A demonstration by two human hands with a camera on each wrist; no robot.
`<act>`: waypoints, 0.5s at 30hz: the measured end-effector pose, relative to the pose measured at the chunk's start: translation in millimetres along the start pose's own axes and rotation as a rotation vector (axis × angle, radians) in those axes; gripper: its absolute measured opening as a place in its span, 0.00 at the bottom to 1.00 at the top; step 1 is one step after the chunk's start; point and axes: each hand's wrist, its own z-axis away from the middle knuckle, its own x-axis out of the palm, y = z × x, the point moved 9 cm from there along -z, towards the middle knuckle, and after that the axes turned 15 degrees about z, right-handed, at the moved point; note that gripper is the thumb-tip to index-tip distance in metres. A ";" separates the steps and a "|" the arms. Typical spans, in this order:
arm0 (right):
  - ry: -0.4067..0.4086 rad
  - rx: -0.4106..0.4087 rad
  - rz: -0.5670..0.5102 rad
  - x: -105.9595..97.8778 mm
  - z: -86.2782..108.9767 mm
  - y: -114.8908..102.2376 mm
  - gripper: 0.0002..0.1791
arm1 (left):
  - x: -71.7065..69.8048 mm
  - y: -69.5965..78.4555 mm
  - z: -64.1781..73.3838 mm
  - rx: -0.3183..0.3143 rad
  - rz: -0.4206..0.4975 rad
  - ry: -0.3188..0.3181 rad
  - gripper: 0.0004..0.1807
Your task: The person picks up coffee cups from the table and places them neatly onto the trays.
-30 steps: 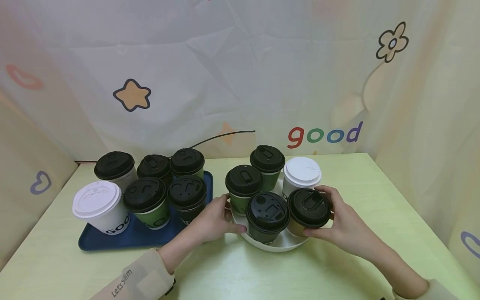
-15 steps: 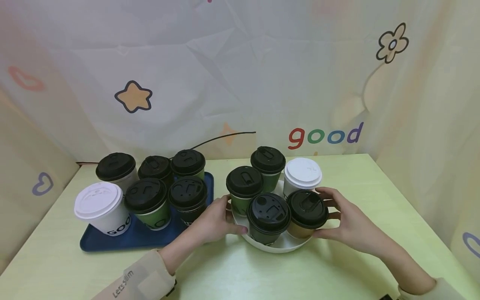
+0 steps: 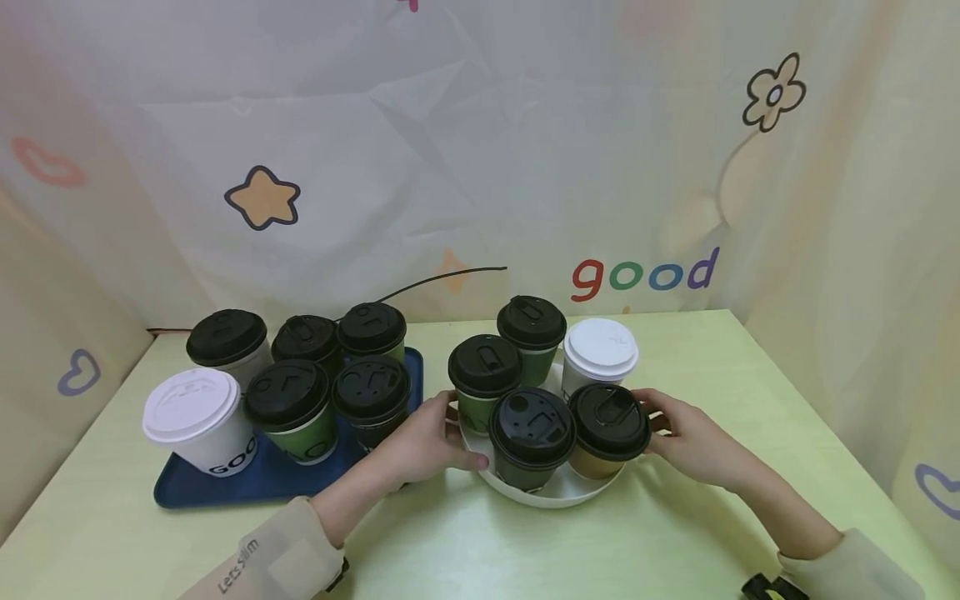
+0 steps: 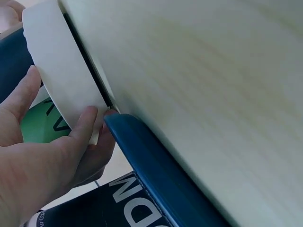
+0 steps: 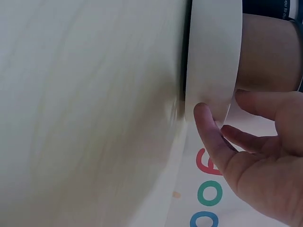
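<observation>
My left hand [image 3: 427,440] grips the left side of a white round tray [image 3: 551,501], its fingers around the low wall [image 4: 66,61]. My right hand [image 3: 693,443] is at the tray's right side, beside a brown paper cup [image 3: 597,463] with a black lid. In the right wrist view one fingertip touches the tray wall [image 5: 213,61] and the other fingers are loosely bent near the rim. Also on the tray are a dark cup [image 3: 528,475], two green cups with black lids and a white-lidded cup [image 3: 600,346]. All stand upright.
A blue rectangular tray [image 3: 225,493] sits on the left with several lidded paper cups, among them a white one [image 3: 217,446] at its front corner. Its edge lies close to my left fingers. A printed curtain [image 3: 420,167] hangs behind the table.
My right hand was holding the brown cup by its side; it has let go and shifted down and outward to the tray's wall. The left hand has stayed at the tray.
</observation>
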 end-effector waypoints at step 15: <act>0.049 0.099 0.040 -7.8 2.3 14.0 0.31 | 15.6 3.1 -10.4 0.030 0.027 -0.057 0.49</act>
